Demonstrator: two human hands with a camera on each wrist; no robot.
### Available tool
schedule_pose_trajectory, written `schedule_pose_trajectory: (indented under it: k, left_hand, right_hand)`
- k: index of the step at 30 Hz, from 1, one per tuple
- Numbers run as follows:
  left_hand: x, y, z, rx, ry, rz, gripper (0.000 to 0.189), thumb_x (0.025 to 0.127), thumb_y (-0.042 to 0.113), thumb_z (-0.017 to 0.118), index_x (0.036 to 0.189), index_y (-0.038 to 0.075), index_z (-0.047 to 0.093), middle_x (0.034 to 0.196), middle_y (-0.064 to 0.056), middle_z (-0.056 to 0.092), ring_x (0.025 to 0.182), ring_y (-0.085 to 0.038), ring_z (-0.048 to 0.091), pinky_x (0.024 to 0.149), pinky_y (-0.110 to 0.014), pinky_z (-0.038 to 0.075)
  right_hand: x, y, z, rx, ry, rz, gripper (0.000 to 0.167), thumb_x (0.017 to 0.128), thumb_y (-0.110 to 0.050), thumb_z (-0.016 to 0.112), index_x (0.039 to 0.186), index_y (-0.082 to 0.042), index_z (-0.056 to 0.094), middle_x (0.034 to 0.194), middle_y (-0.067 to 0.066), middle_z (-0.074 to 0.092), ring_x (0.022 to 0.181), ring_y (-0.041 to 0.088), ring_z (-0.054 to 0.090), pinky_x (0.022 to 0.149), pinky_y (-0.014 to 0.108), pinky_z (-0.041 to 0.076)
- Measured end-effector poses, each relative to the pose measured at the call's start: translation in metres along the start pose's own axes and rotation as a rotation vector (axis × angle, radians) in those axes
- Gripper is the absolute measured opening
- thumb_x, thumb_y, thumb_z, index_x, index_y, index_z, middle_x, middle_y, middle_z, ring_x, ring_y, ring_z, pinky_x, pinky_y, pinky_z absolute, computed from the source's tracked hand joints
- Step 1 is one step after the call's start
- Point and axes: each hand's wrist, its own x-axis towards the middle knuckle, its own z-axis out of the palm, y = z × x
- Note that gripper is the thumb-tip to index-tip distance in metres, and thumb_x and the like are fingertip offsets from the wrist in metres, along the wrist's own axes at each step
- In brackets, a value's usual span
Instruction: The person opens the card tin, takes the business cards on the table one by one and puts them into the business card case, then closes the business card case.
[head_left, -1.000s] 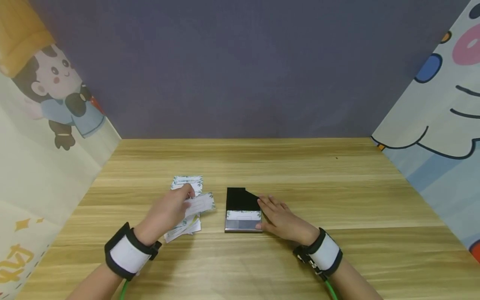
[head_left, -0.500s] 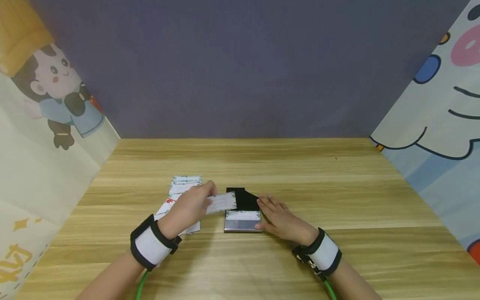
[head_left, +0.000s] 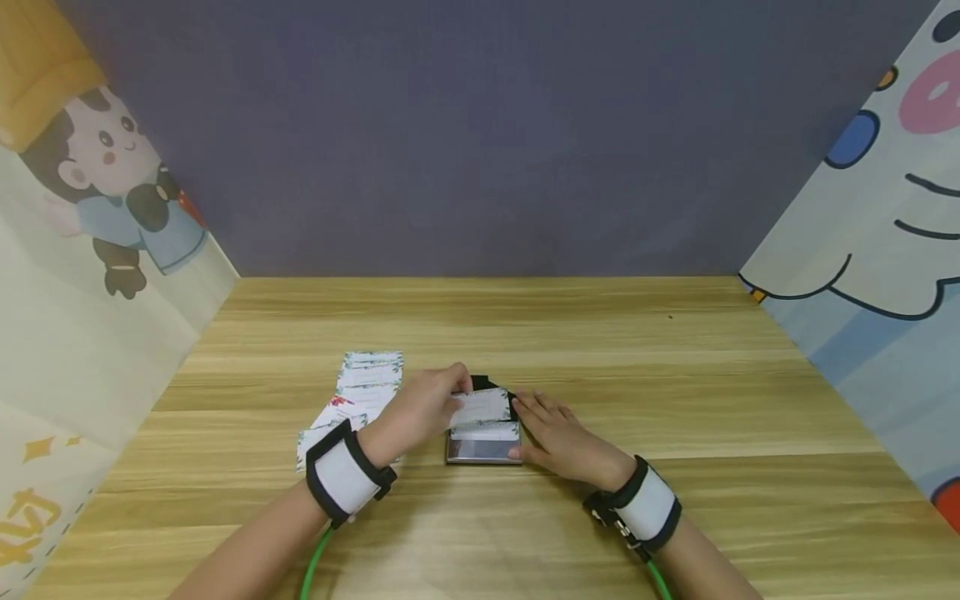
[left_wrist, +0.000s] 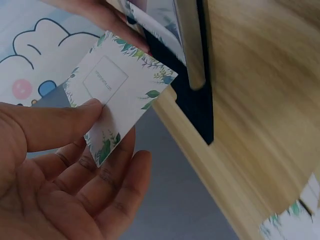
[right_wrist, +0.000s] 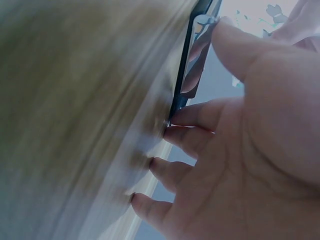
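White cards (head_left: pixel 371 375) with leafy borders lay overlapping on the wooden counter (head_left: pixel 600 333), left of the frame's middle. Just right of them we saw the left hand (head_left: pixel 416 408), its grip clamped, thumb against fingers, on one held card (head_left: pixel 483 407). That card was at lower centre, over the black flap (head_left: pixel 478 382) of the card case (head_left: pixel 483 451); whether it touched, we could not tell. Another card (head_left: pixel 486 431) showed above the case's shiny front. Along the case's right edge we saw the right hand (head_left: pixel 558 437), its grip apart and clasping nothing, fingers extended, thumb touching the edge.

We judged that the held card could snag or bend on the other if brought in tilted, that the case could skid if steadied too lightly, and that the left forearm, dropping low, could scatter the loose pile.
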Motion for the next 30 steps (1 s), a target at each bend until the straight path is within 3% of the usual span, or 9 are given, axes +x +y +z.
schedule_pose_trajectory:
  k: [8,14,19,26,30]
  left_hand:
    - [0.006,0.003,0.007,-0.029,-0.054,0.024,0.016,0.084,0.004,0.062,0.095,0.013,0.056,0.092,-0.006,0.066,0.073,-0.012,0.057,0.057,-0.023,0.045]
    - [0.007,0.002,0.012,-0.054,-0.098,0.023,0.015,0.084,0.003,0.060,0.095,0.012,0.055,0.090,-0.007,0.065,0.075,-0.014,0.057,0.063,-0.025,0.048]
    - [0.007,0.000,0.016,-0.024,-0.126,0.023,0.015,0.085,0.004,0.060,0.097,0.012,0.055,0.092,-0.008,0.065,0.083,-0.017,0.061,0.069,-0.027,0.049]
    - [0.008,-0.002,0.020,0.003,-0.150,0.003,0.018,0.085,0.007,0.060,0.102,0.013,0.056,0.091,-0.008,0.065,0.076,-0.015,0.058,0.062,-0.025,0.046]
    - [0.008,-0.003,0.022,0.017,-0.181,-0.016,0.023,0.084,0.010,0.063,0.106,0.011,0.057,0.099,-0.010,0.064,0.085,-0.019,0.060,0.068,-0.030,0.048]
  right_hand:
    - [0.000,-0.001,0.000,0.006,-0.002,-0.002,0.072,0.092,-0.042,0.046,0.142,0.003,0.022,0.151,0.019,0.014,0.138,0.039,0.011,0.106,0.058,0.018]
    - [0.000,-0.002,-0.001,0.006,0.003,-0.004,0.072,0.092,-0.041,0.047,0.142,0.003,0.022,0.151,0.020,0.015,0.138,0.040,0.012,0.106,0.058,0.019]
    - [-0.001,-0.003,-0.001,0.011,0.000,-0.002,0.072,0.092,-0.041,0.048,0.142,0.004,0.022,0.151,0.019,0.015,0.138,0.039,0.012,0.106,0.058,0.019]
    - [-0.001,-0.003,-0.002,0.016,0.004,-0.001,0.072,0.092,-0.040,0.048,0.142,0.004,0.022,0.151,0.019,0.015,0.138,0.039,0.012,0.106,0.058,0.019]
    - [0.000,-0.003,-0.001,0.016,-0.003,0.008,0.072,0.092,-0.041,0.048,0.142,0.004,0.022,0.151,0.018,0.015,0.138,0.039,0.012,0.107,0.058,0.018]
